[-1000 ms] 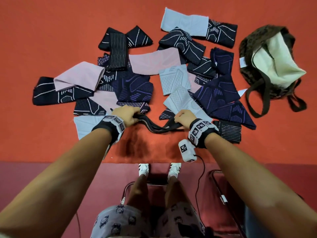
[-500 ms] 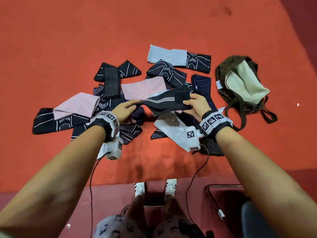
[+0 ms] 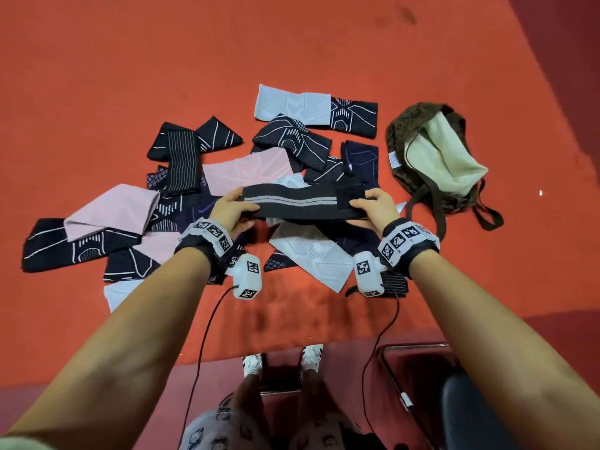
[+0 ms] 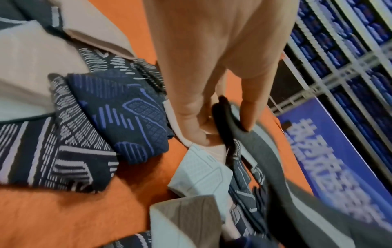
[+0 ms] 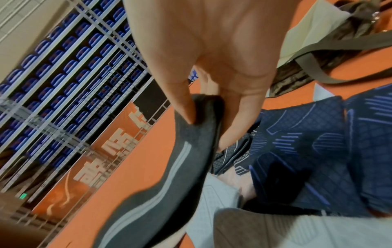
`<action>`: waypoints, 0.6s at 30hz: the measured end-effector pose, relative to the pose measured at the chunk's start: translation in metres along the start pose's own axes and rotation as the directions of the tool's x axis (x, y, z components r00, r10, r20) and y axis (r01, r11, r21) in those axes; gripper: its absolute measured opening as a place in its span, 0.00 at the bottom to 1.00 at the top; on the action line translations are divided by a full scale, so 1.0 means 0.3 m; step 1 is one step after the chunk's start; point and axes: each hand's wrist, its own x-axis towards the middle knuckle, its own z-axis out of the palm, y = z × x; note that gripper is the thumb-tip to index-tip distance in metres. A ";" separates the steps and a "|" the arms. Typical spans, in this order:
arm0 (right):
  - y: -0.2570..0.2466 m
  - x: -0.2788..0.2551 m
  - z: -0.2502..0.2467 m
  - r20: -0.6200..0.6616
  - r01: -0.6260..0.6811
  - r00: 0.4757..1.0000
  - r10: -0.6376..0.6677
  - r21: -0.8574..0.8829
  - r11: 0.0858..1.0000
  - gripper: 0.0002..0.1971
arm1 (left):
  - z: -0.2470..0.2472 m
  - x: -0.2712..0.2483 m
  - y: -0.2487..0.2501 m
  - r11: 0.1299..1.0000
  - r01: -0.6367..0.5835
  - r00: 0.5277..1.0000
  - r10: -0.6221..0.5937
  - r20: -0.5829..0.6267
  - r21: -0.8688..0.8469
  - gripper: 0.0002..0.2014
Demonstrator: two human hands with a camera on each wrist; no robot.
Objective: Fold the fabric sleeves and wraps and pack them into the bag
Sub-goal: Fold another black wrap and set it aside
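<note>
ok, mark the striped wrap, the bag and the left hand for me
striped wrap (image 3: 292, 203), head view, middle of its grey stripe
bag (image 3: 444, 160), head view, pale lining at its mouth
left hand (image 3: 229, 211), head view, back of the hand

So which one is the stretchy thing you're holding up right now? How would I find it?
Start at the brown bag on the orange mat, then look to its left, over the pile of sleeves. The dark wrap is stretched flat in the air between the left hand and the right hand. Only it is lifted, long and narrow, with pale grey stripes running along its length.
</note>
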 end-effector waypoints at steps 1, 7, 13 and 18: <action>-0.001 0.001 0.001 -0.042 0.024 0.999 -0.025 -0.022 0.999 0.13 | 0.013 -0.006 0.000 0.999 -0.013 1.000 0.012 0.019 0.043 0.15; -0.003 -0.019 0.061 -0.032 0.261 0.960 -0.279 -0.259 0.930 0.14 | 0.121 -0.017 0.005 0.994 -0.073 0.997 0.069 0.046 0.086 0.11; -0.011 -0.091 0.147 0.138 0.463 0.885 -0.444 -0.342 0.818 0.16 | 0.239 -0.067 0.034 0.997 -0.065 0.982 0.070 0.174 -0.035 0.14; 0.006 -0.095 0.168 0.269 0.469 0.881 -0.390 -0.383 0.796 0.26 | 0.250 -0.073 0.056 0.998 -0.027 0.968 0.040 0.247 -0.054 0.16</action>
